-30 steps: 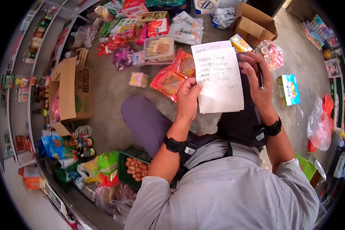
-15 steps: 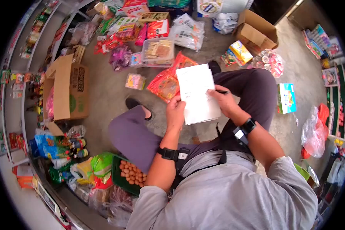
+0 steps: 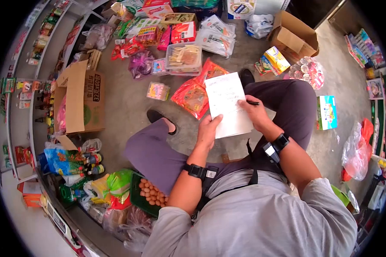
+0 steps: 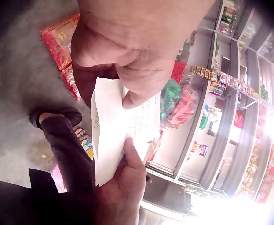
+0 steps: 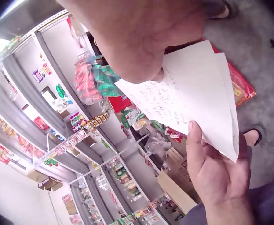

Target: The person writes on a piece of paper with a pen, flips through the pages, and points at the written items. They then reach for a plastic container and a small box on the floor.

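A few white paper sheets (image 3: 226,105) with handwriting on the top one are held over the lap, between both hands. At their lower left edge my left hand (image 3: 207,130) pinches them, thumb on top and fingers behind. My right hand (image 3: 259,118) grips the right edge, its thumb lying on the written side in the left wrist view. A black pen (image 3: 254,103) sticks out to the right from that same hand. From the right wrist, the sheets (image 5: 204,89) appear slightly fanned, one behind another.
Red packets (image 3: 188,96) lie on the floor beyond the paper, near a clear tub (image 3: 184,64) of sticks. Cardboard boxes stand left (image 3: 88,107) and back right (image 3: 296,38). Eggs (image 3: 152,192) fill a green crate by the left thigh. Shelves (image 3: 25,141) line the left side.
My right hand has come from beside the paper to its right edge and now grips it, pen still held. The sheets have lowered and tilted; my left hand keeps its hold.
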### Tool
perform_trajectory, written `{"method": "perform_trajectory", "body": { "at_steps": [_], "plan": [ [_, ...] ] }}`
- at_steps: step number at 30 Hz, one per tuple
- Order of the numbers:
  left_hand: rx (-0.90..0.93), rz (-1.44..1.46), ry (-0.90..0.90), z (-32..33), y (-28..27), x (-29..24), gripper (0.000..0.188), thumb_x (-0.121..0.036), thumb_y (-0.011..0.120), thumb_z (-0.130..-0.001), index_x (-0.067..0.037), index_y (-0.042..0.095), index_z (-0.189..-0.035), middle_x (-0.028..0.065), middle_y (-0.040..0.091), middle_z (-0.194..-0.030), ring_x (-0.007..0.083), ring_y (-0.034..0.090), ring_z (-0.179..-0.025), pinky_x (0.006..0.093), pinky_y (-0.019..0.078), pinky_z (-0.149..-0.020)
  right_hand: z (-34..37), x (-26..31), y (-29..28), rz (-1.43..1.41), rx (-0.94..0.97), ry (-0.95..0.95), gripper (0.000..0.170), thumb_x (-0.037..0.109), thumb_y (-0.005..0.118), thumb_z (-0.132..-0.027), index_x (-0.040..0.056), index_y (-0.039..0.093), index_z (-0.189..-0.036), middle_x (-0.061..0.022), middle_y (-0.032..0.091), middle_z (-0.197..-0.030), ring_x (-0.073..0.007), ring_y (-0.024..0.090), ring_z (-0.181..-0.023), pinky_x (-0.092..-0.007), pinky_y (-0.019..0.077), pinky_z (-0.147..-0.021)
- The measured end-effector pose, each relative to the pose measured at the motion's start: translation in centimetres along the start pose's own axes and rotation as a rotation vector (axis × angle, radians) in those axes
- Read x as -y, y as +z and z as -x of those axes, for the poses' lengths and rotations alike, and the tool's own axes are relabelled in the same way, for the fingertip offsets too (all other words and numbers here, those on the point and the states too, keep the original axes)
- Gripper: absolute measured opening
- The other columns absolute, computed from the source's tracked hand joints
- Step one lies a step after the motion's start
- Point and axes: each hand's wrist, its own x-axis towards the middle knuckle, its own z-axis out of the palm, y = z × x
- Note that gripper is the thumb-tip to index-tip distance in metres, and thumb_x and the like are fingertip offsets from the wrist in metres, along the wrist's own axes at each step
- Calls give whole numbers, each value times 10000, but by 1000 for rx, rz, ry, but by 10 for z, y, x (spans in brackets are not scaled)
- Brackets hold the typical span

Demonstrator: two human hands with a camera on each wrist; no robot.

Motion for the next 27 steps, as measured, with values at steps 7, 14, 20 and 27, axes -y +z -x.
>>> {"method": "perform_trajectory", "body": {
  "at_steps": [7,14,20,27],
  "plan": [
    [-17,-26,21,-2,3,3,262,-168,658,-967,22,671,-1148,70,712,-1085,124,664,-934,277,517,-827,1,1,0,-14,-13,-3,138,102,671,-932,-19,677,-997,-59,699,-898,-123,646,-750,-271,518,-662],
    [-40,-10,15,1,6,0,262,-160,667,-964,24,667,-1151,76,714,-1084,125,673,-932,273,524,-826,3,3,0,1,-10,-4,131,117,666,-937,-8,674,-976,-49,683,-864,-121,621,-722,-270,498,-643],
    [-11,-19,21,-4,-1,8,290,-151,655,-972,30,647,-1199,87,708,-1124,135,675,-960,275,528,-852,0,-2,-2,5,-15,-25,131,120,676,-930,-2,685,-979,-47,694,-879,-118,631,-741,-271,504,-660],
    [7,-27,7,-1,1,2,294,-156,652,-976,21,646,-1211,88,707,-1139,140,675,-973,277,526,-866,1,1,-1,9,-9,10,128,118,674,-936,-3,691,-972,-47,698,-881,-117,638,-741,-271,513,-660]
  ]
}}
